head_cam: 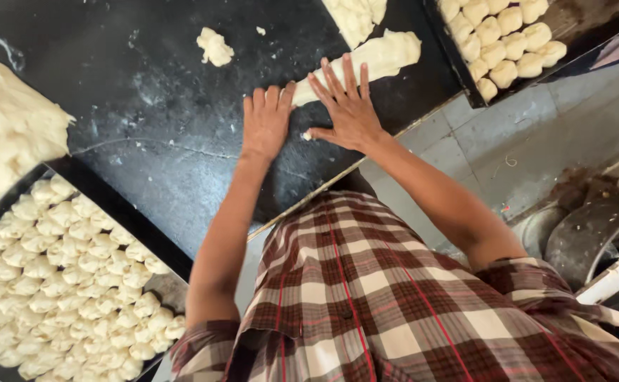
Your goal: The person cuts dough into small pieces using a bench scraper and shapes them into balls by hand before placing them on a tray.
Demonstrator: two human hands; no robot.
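The long pale roll of soft dough point(366, 62) lies on the dark table point(147, 120), its long axis slanting from centre frame to upper right. Both grips lie flat and open, grasping nothing: the right hand point(347, 110) presses its lower end, the left hand point(265, 122) just beside, toward lower left.
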